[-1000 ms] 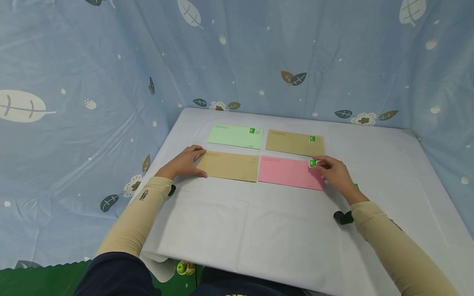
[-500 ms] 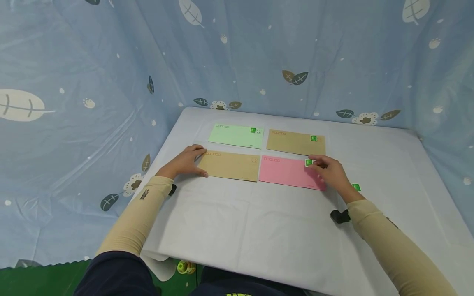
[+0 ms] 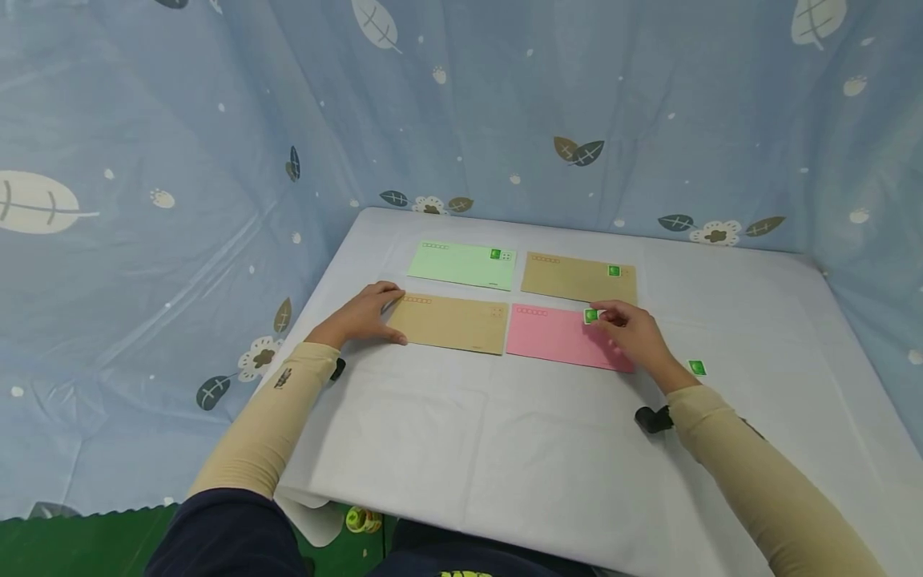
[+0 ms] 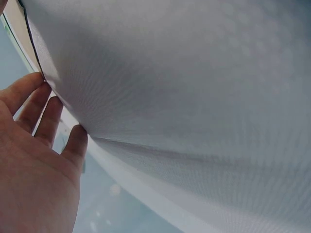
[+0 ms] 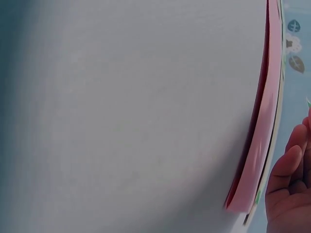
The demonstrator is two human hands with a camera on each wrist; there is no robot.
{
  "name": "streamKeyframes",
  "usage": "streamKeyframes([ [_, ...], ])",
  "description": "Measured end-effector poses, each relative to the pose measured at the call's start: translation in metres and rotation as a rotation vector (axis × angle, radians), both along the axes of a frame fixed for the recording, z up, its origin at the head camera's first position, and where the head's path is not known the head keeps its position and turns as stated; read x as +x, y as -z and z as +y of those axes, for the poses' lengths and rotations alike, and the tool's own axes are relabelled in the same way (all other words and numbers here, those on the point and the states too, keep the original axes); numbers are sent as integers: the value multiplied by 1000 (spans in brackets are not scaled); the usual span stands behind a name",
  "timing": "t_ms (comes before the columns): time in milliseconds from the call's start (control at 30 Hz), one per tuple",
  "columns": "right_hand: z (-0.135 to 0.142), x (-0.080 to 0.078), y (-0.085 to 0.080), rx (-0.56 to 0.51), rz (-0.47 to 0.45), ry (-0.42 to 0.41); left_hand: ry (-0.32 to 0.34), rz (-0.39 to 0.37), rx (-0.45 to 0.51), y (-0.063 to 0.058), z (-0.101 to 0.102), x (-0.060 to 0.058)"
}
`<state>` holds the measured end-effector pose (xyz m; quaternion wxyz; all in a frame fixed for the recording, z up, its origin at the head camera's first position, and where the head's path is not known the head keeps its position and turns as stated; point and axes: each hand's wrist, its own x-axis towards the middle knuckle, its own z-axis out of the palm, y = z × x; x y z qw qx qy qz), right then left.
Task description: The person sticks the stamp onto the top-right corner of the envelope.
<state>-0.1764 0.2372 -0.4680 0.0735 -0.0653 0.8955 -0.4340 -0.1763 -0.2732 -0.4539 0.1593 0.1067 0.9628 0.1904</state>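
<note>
My right hand (image 3: 638, 332) pinches a small green stamp (image 3: 590, 316) between thumb and fingers, over the upper right part of a pink envelope (image 3: 555, 335). In the right wrist view that envelope (image 5: 260, 145) shows edge-on, beside the curled fingers (image 5: 286, 162). At the left end of the near brown envelope (image 3: 447, 323), my left hand (image 3: 364, 316) rests with fingers and thumb spread along its edge. The left wrist view has these fingertips (image 4: 77, 133) on the white cloth. A loose green stamp (image 3: 697, 368) lies right of my right hand.
Behind lie a light green envelope (image 3: 461, 266) and another brown envelope (image 3: 577, 277), each bearing a green stamp. The envelopes are on a white-covered table (image 3: 433, 433). A blue leaf-patterned curtain (image 3: 505, 104) borders its back and sides.
My right hand has moved left over the pink envelope with the stamp in its fingers. The loose stamp at right has come into full view. My left hand stays in place.
</note>
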Motion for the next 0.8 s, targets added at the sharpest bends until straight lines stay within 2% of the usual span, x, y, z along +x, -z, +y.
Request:
streamKeyframes([
  [267,-12,-1,0,-35,3,-35,-6,-3,-3,0,0,0],
  [567,-25,2,-2,-52,-22,-26,-3,-4,-11,1,0,-1],
  [800,-33,2,-4,-62,-8,-40,3,1,-15,1,0,0],
])
